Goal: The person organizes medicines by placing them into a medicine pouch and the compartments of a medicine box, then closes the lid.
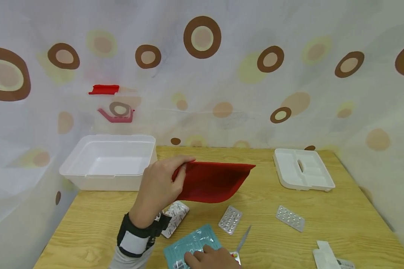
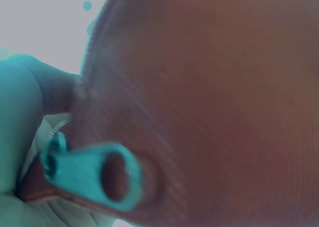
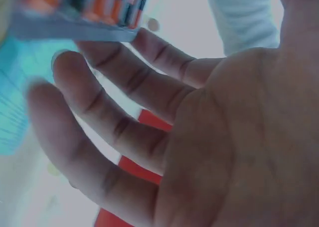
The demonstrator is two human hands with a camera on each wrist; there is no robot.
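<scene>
My left hand (image 1: 163, 183) pinches a red zippered pouch (image 1: 215, 181) by its left end, above the table. Up close in the left wrist view, the zipper pull (image 2: 94, 177) hangs beside the fingers. At the bottom of the head view, my right hand (image 1: 212, 258) lies over a teal packet (image 1: 192, 243), its fingers loosely bent. Beside that hand a capsule blister pack (image 1: 235, 256) partly shows; the right wrist view has its capsules (image 3: 112, 5) right at the fingertips. Scissors (image 1: 244, 239) point away from the right hand, their handles hidden.
An open white bin (image 1: 107, 183) stands at the back left, a white divided tray (image 1: 304, 183) at the back right. Blister packs (image 1: 230, 220) (image 1: 290, 218) and a silver printed pack (image 1: 176, 216) lie on the wooden table. White paper pieces (image 1: 324, 256) sit front right.
</scene>
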